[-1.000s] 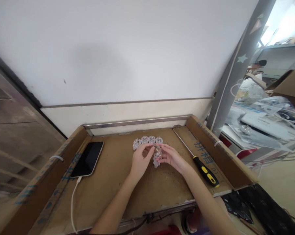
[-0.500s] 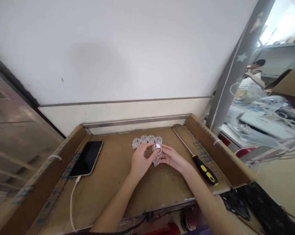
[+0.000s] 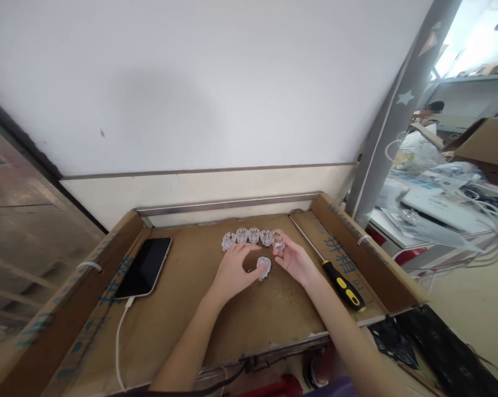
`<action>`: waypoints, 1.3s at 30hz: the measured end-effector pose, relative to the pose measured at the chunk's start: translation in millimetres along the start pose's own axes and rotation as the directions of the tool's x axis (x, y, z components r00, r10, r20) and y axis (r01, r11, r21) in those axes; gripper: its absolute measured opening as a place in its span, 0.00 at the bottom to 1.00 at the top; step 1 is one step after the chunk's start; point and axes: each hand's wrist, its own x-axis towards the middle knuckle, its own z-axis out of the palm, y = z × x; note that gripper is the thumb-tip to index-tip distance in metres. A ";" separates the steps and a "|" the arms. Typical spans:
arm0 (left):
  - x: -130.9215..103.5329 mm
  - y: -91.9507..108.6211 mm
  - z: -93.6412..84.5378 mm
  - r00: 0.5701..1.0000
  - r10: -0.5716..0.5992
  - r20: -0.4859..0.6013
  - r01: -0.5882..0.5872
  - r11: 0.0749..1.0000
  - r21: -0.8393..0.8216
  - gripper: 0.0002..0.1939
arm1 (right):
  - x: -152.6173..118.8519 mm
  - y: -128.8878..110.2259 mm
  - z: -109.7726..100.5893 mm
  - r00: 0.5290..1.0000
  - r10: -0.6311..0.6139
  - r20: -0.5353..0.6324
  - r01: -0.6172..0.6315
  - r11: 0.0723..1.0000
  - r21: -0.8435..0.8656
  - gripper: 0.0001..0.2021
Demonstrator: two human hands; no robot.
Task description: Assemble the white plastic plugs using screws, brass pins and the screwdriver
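Observation:
Several clear plastic plug pieces with metal pins, one of them this plug piece [image 3: 253,235], stand in a row on the cardboard surface [image 3: 191,275]. At the row's right end my right hand [image 3: 293,260] holds a clear plastic part [image 3: 278,240] between thumb and fingers. My left hand [image 3: 237,271] is spread, its thumb at the edge of a single clear piece [image 3: 264,267] that lies nearer to me than the row. Whether the thumb presses on that piece is hard to tell.
A phone [image 3: 144,267] with a white cable lies at the left. A black and yellow screwdriver [image 3: 343,286] lies at the right. Cardboard walls [image 3: 368,251] edge the tray. A person is in the right background, beyond a cluttered table.
My hands have moved apart. My right hand has carried the clear part up and right, to the row's end. My left hand has opened, and the single piece below is now uncovered.

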 end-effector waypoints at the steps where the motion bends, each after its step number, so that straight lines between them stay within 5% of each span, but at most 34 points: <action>1: -0.6 -0.8 -0.4 0.999 0.006 0.053 -0.008 0.999 0.036 0.14 | 0.8 -0.9 -2.7 1.000 -0.016 -0.022 0.016 1.000 0.016 0.16; 6: -3.1 -3.2 2.5 0.979 -0.018 0.204 -0.010 0.991 0.137 0.20 | 1.3 -2.1 -7.7 0.996 -0.040 -0.081 0.045 0.997 0.055 0.14; 17: -4.4 -5.5 3.0 0.987 -0.019 0.159 -0.002 0.991 0.130 0.30 | 0.5 0.7 -2.5 0.995 -0.060 -0.077 0.061 0.998 0.018 0.14; 24: -3.0 -1.9 3.0 0.974 -0.047 0.222 0.017 0.991 0.134 0.15 | 0.0 0.5 -0.6 0.994 -0.077 -0.075 0.077 0.997 -0.002 0.14; 28: -3.0 -2.7 4.0 0.981 -0.042 0.189 0.008 0.985 0.174 0.22 | -0.8 -0.6 1.6 0.992 -0.098 -0.073 0.096 0.995 -0.035 0.14; 32: -3.2 -6.7 8.7 0.981 -0.028 0.191 -0.010 0.981 0.193 0.31 | -2.0 -1.0 4.7 0.987 -0.136 -0.082 0.128 0.987 -0.102 0.14; 39: 1.0 -5.1 11.6 0.984 -0.068 0.162 0.034 0.979 0.202 0.22 | 1.9 7.1 3.6 0.973 -0.222 -0.066 0.179 0.902 -0.392 0.14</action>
